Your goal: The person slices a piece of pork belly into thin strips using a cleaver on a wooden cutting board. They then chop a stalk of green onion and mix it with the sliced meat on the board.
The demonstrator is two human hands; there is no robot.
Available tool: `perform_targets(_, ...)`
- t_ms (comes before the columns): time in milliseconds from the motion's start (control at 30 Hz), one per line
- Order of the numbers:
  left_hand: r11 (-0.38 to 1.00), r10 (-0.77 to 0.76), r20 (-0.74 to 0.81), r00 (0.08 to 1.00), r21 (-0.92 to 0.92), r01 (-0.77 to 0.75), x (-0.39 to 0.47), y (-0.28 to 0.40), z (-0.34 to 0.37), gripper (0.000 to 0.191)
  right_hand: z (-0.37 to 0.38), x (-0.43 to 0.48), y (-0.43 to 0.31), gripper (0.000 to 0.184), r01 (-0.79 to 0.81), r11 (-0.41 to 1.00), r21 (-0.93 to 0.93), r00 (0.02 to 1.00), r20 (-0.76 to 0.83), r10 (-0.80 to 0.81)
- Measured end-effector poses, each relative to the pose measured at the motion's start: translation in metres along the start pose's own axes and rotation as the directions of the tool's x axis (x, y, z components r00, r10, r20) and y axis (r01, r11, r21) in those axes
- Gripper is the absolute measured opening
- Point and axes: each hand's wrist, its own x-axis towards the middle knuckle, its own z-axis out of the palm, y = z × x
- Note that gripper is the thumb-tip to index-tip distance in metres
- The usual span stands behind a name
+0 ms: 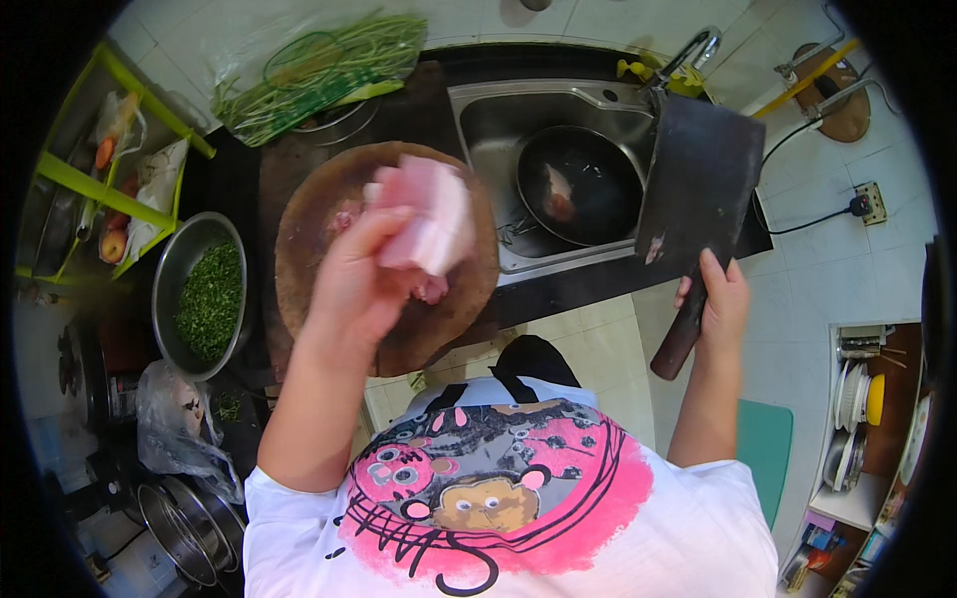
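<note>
My left hand (362, 276) grips a slab of raw pork with a pale fat layer (430, 213), slightly blurred, above a round wooden chopping board (456, 321). Small bits of raw meat (344, 217) lie on the board behind and beside the hand. On the right, my right hand (718, 299) is closed around the dark handle of a broad cleaver (703, 179). Its blade points away from me, over the sink's right edge, with a scrap of meat stuck near its lower left corner.
A steel sink (490, 127) holds a dark pan (598, 187) with water and a piece of meat. Left of the board stands a steel bowl of chopped greens (213, 299). Bagged long green vegetables (321, 75) lie behind. A tap (691, 48) rises at the sink's back right.
</note>
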Motion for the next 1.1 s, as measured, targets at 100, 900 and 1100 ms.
perform_targets(100, 0.991, -0.121, -0.151, 0.981, 0.037, 0.128, 0.029, -0.045, 0.042, 0.055, -0.037, 0.014, 0.021, 0.020, -0.071, 0.986, 0.152, 0.997, 0.053, 0.064)
perform_targets(900, 0.048, 0.438, 0.029, 0.898, 0.997, -0.055, 0.279, -0.290, 0.030, 0.013, -0.207, 0.144, 0.066, 0.017, -0.390, 0.892, 0.228, 0.920, 0.052, 0.389)
perform_targets(1100, -0.117, 0.316, 0.642, 0.699, 0.757, -0.643, 0.184, -0.232, 0.154, 0.025, -0.127, 0.169, 0.060, 0.017, -0.414, 0.902, 0.124, 0.881, 0.303, 0.363)
